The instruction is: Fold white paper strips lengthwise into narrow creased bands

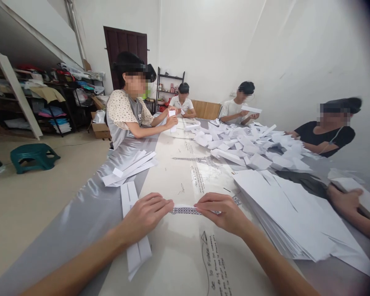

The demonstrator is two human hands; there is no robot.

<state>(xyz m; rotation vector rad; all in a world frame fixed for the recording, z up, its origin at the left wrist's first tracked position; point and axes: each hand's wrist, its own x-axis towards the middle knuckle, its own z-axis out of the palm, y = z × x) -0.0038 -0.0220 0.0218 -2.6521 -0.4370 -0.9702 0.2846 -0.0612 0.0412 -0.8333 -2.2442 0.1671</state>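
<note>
Between my two hands a narrow white piece of paper point(184, 205) shows edge-on, just above the printed tablecloth point(172, 255). My left hand point(151, 210) pinches its left end, and my right hand point(223, 210) pinches the right end with thumb and fingers together. Most of the paper is hidden by my fingers. Beside my left wrist lie folded white paper strips point(140, 250). A looser bunch of strips point(132, 167) is spread farther up the table. To the right of my right hand sits a thick stack of white sheets point(283, 213).
A heap of folded white papers point(249, 144) covers the table's far right. A co-worker point(131, 107) sits at the left side, others farther back and right. Another person's hand point(345, 201) holds paper at the right edge. A green stool point(33, 156) stands on the floor.
</note>
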